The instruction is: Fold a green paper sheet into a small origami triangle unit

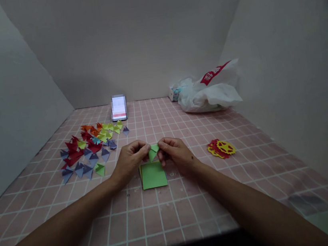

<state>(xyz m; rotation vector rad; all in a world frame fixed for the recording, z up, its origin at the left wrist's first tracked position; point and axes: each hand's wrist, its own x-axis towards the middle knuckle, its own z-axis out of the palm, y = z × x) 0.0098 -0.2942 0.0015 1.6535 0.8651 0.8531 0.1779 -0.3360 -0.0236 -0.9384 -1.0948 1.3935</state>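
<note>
A small green folded paper [153,151], pointed at the bottom, is held up between both hands. My left hand [132,155] pinches its left corner between thumb and fingers. At the opposite corner my right hand [174,152] is closed on the same paper, with some fingers curled behind it. Just below the hands, a stack of square paper sheets [154,176] lies on the table, green on top with a yellow edge showing at the left. To the left sits a spread of folded paper pieces [93,158] in purple, red, orange, yellow and green.
Red and yellow gear-shaped cutouts [221,148] lie to the right on the pink checked tablecloth [190,212]. A lit phone [119,107] stands at the back. Behind on the right are a white plastic bag [208,95] and a small box [174,93]. Grey walls enclose the table.
</note>
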